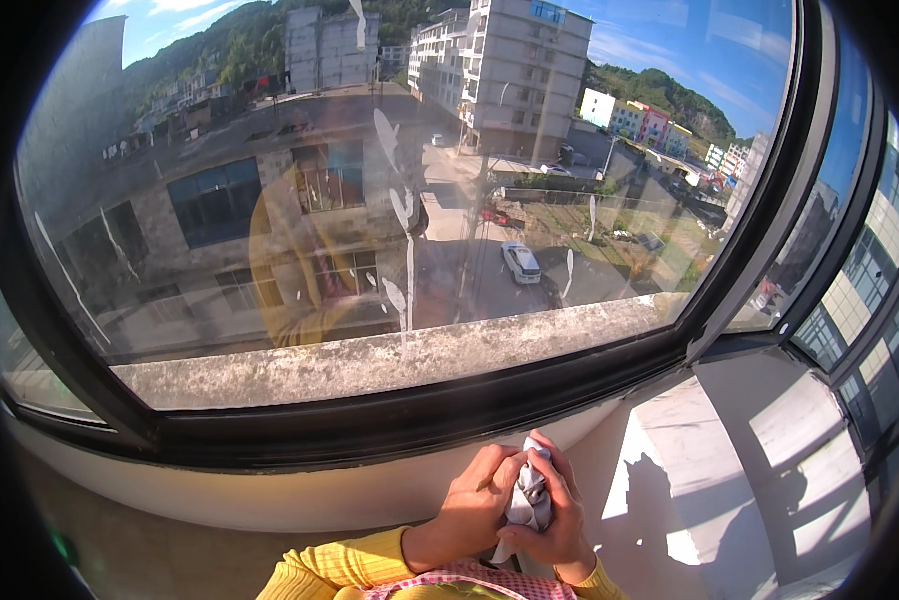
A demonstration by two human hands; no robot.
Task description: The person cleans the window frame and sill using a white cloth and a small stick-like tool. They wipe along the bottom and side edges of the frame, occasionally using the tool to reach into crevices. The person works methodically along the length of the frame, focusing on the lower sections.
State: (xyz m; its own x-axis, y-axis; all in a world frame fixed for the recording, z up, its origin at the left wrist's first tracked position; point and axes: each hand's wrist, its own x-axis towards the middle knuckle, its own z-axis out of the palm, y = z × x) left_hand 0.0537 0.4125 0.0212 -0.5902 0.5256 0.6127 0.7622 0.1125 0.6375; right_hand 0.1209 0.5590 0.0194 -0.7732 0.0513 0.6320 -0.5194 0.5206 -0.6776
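A crumpled light grey cloth (pixel 530 491) is bunched between both hands, low in the view and close to the body. My left hand (pixel 473 499) closes on its left side with bent fingers. Around its right side and top wraps my right hand (pixel 562 510). Beyond the hands stands a large window pane (pixel 449 225) with whitish streaks and drips on the glass and a faint reflection of a yellow-sleeved person. Yellow knitted sleeves and a pink checked apron (pixel 472 577) show at the bottom edge.
The black window frame (pixel 419 427) runs across just beyond the hands, above a pale wall (pixel 269 487). At right, a white ledge (pixel 708 465) lies in sun and shadow beside more framed panes. Outside are a weathered concrete sill (pixel 419 352), buildings and a parked white car (pixel 521 262).
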